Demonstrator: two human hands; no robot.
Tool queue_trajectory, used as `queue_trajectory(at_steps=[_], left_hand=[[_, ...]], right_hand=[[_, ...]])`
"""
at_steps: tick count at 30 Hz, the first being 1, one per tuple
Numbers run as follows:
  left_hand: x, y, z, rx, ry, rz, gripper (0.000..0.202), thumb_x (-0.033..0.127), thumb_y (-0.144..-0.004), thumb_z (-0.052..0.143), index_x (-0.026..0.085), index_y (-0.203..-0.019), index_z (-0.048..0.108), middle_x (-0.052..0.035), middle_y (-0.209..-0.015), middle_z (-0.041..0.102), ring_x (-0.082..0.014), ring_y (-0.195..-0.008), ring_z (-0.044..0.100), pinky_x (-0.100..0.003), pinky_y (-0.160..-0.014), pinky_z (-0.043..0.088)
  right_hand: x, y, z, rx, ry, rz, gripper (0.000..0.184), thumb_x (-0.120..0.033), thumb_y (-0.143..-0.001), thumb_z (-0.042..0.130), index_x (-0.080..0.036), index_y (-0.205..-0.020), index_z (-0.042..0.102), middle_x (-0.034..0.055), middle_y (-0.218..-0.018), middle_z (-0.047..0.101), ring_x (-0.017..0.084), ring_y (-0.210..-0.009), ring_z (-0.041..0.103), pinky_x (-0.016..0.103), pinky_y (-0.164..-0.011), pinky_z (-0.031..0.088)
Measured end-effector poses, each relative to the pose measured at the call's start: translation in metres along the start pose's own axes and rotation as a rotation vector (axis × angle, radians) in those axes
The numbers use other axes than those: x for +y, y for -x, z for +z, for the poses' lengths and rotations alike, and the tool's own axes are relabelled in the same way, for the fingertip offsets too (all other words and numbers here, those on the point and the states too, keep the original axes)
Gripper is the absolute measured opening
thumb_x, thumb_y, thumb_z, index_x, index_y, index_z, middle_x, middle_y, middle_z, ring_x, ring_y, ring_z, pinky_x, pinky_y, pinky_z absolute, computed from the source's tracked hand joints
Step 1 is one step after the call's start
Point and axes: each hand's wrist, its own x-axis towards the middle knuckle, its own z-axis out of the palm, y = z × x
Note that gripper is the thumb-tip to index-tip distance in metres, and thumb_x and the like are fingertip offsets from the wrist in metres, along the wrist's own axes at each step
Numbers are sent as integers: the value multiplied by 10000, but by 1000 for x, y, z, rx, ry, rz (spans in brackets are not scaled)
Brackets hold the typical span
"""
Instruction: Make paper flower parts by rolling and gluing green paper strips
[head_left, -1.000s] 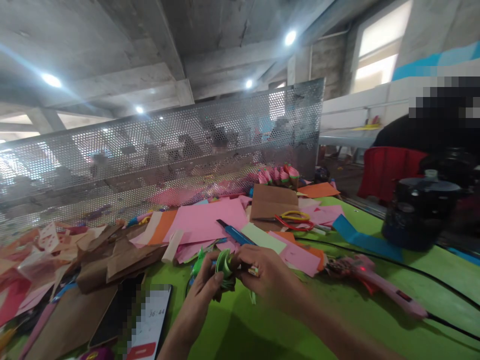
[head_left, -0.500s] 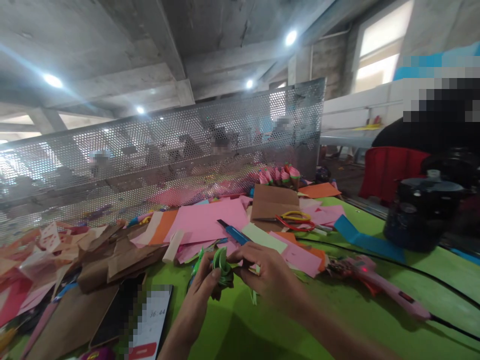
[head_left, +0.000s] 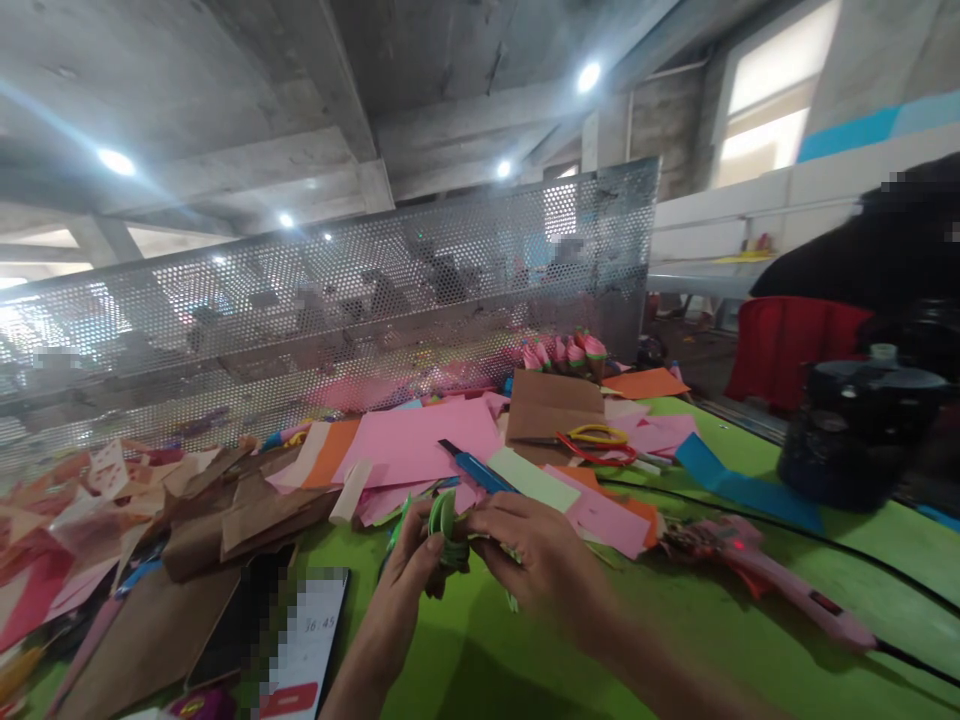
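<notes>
My left hand (head_left: 401,585) is closed around a small green coiled craft piece (head_left: 444,520), the thumb on its near side. The piece is layered like a swirl, with a bit of brown below it. Against its right side, my right hand (head_left: 540,550) is closed in a pinch. A thin light green strip (head_left: 513,602) hangs beneath the right fingers and seems to run through them; its upper part is hidden. Just beyond the hands lie a blue utility knife (head_left: 480,470) and a pale green paper piece (head_left: 534,478).
Pink paper (head_left: 420,440), scissors (head_left: 600,442) and brown scraps (head_left: 262,510) cover the green table (head_left: 480,660). At right lie a pink glue gun (head_left: 795,580) with its cord and a dark container (head_left: 847,430). A phone (head_left: 307,640) lies at left. Behind stands a perforated metal screen (head_left: 375,290).
The view has shifted slightly. My right fingers have come closer against the green coiled piece, which is turned a little and seen more edge-on. My left hand keeps its hold.
</notes>
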Motion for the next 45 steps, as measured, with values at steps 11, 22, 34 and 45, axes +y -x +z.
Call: queue_trajectory(at_steps=[11,22,34,45], left_hand=[[2,4,2,-8,5,-19,421,562,-843,578,226,-1088,514,10,-669,637,-109,-497,495,-200,-475,330],[4,7,3,40,-52,-21,359,525,-872,572,231,-1072,519,9,-768,606,-109,-581,429,-211,-549,341],[8,12,3,16,-95,-68,389,532,-922,507,252,-1193,502,36,-750,465,-119,-643,397,-212,-599,371],[10,13,7,26,-66,-74,375,542,-891,540,237,-1107,565,30,-728,456,-132,-630,388,-231,-588,350]], right_hand=[[-4,-3,-1,14,-130,73,268,8,-807,663,-219,-926,739,11,-883,692,156,-825,649,223,-724,472],[-5,-2,-1,51,47,-38,185,-50,-852,633,-216,-806,699,3,-769,580,157,-771,576,236,-650,398],[-14,-2,-8,30,-133,92,179,-76,-848,581,-197,-886,707,34,-861,699,177,-831,638,258,-735,464],[-6,-6,4,100,-410,332,137,-97,-783,610,-188,-816,707,1,-745,737,157,-688,673,228,-630,517]])
